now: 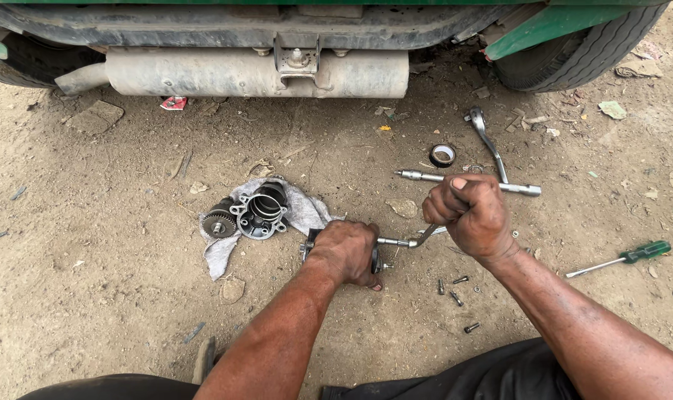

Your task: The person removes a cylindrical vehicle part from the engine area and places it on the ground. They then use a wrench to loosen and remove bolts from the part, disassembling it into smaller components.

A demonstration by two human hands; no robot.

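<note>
Fingers of the left hand (347,252) clamp a metal part (307,243) while right hand (471,211) fingers grip the wrench handle (424,237) between them.

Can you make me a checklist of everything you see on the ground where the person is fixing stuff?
Surface: dry, dusty dirt ground.
Job's things: left hand presses a small metal part down; right hand grips a bent wrench handle joined to it.
Clutter: housing and gear on a grey rag; loose bolts; T-shaped wrench; ratchet; tape roll; green-handled screwdriver.
Grippers: both hands closed, bare and grimy.
Cables: nothing seen.
Surroundings: vehicle underside with muffler and tyre; litter scraps.
</note>
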